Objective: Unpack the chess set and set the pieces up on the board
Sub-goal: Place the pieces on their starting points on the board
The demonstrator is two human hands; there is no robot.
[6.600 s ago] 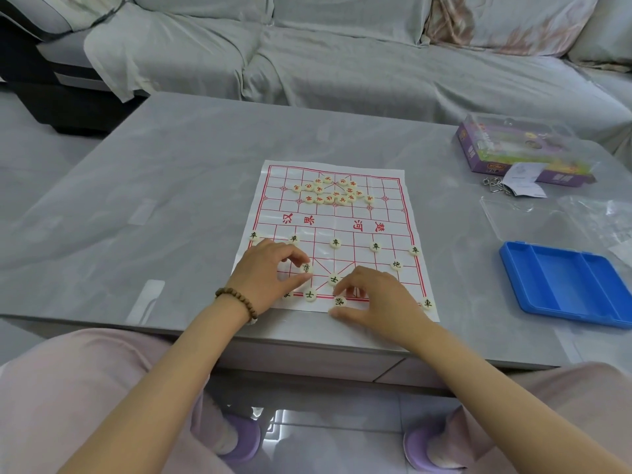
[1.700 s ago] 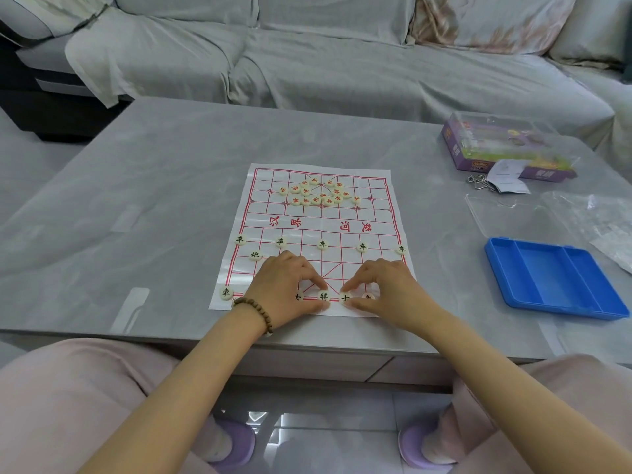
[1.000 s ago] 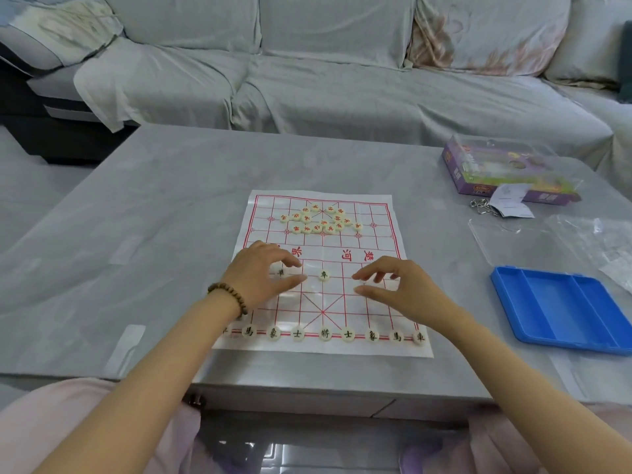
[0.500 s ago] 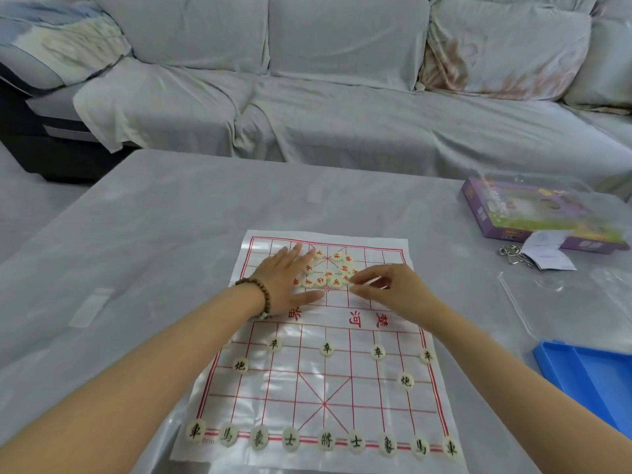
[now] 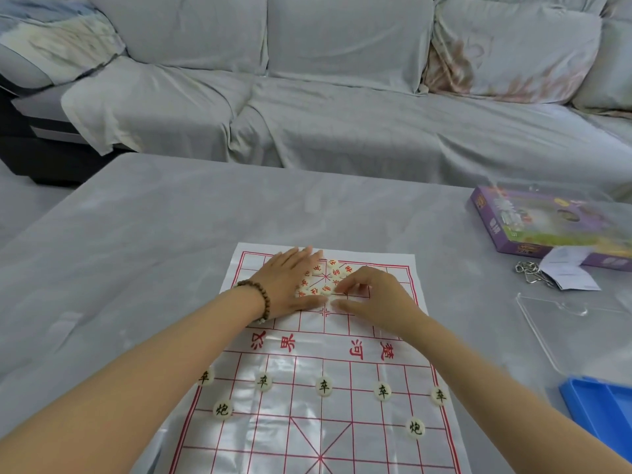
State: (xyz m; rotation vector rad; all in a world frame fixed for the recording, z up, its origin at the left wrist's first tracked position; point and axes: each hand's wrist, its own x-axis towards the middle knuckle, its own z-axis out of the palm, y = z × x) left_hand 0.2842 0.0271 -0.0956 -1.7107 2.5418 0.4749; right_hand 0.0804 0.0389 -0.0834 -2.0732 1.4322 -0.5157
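Observation:
A white paper chess board (image 5: 393,319) with red grid lines lies on the grey table. Several cream discs with red characters lie in a loose pile (image 5: 328,277) at the board's far end. My left hand (image 5: 290,285) rests flat against the pile's left side, fingers spread over some discs. My right hand (image 5: 372,295) touches the pile from the right, fingertips curled at the discs; whether it pinches one is unclear. Black-lettered discs stand placed on the near half, among them a middle soldier (image 5: 323,386) and two cannons (image 5: 222,409) (image 5: 415,428).
A purple game box (image 5: 533,227) sits at the far right with a metal chain (image 5: 533,273) and a paper slip (image 5: 569,273). A clear plastic lid (image 5: 574,333) and a blue tray (image 5: 602,408) lie right of the board. A grey sofa (image 5: 342,107) stands behind the table.
Both hands left the near row of black pieces and reached forward to the red pile at the far end. The view leaned forward; the near back row has dropped out of view.

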